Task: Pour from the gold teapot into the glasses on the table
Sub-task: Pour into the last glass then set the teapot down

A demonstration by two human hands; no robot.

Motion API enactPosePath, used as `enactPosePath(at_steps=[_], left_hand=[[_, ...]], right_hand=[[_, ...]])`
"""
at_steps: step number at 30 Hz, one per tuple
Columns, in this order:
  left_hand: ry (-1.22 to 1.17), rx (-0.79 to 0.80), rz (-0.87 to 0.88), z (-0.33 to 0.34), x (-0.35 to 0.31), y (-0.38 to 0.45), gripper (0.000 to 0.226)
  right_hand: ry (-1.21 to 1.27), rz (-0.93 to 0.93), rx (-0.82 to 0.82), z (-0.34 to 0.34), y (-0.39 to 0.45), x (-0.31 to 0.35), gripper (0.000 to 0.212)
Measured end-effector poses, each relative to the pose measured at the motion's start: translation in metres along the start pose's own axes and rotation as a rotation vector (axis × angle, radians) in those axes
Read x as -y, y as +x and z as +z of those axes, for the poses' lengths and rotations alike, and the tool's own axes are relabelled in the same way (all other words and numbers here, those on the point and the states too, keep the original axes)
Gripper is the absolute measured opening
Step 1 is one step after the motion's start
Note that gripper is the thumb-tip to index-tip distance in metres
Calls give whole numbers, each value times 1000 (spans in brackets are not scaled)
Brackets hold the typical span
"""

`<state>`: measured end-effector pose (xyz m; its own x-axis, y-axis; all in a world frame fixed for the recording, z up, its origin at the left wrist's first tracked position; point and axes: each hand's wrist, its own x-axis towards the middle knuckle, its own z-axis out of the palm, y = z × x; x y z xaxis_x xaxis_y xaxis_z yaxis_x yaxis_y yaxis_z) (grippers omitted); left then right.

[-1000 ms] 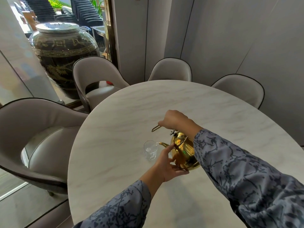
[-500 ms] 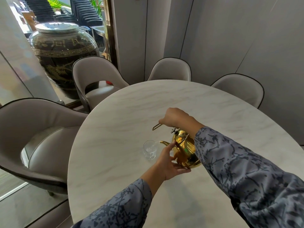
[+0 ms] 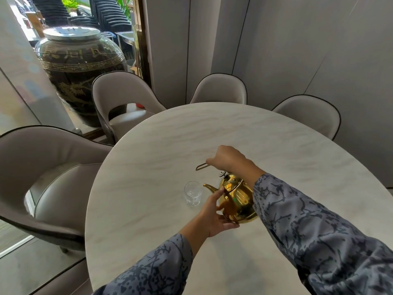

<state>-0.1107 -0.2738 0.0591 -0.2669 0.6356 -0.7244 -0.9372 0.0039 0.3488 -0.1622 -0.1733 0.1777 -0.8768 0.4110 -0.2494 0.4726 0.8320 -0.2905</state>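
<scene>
Now the gold teapot (image 3: 239,199) is tipped a little further than a second ago, spout at the rim of the glass (image 3: 193,193) just left of both hands; right hand (image 3: 228,157) stays closed round the handle; left hand (image 3: 214,216), fingers spread, cups the belly above the table (image 3: 159,145).

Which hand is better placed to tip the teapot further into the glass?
Right. The right hand grips the handle above the teapot; the left hand only steadies its side. The spout already sits at the glass.
</scene>
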Motion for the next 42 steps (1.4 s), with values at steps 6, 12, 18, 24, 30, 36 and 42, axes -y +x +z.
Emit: enactPosePath(at_steps=[6,12,18,24,30,36,42], left_hand=[[119,-75,59,-12,3,2,92],[268,-150,145,-17,7,2,74],[418,-243,240,-10,12,-2,77],[482,-310,302,22,27,-9,79],[582,-316,341,72,55,0,73],[633,-268,322,131,89,28,75],[651,-240,292,193,126,73,71]], right_hand=[[110,24,-17,12,-7,-17,40],[232,8,-20,21,-17,-41,47],[401,-31,-158,23,-41,-71,59],[606,-7,-249,14,-66,-105,63],[797,135,-316,0,-98,-165,60],[960,253,-436,-11,-124,-241,59],[993,337,-530,-21,-136,-319,59]])
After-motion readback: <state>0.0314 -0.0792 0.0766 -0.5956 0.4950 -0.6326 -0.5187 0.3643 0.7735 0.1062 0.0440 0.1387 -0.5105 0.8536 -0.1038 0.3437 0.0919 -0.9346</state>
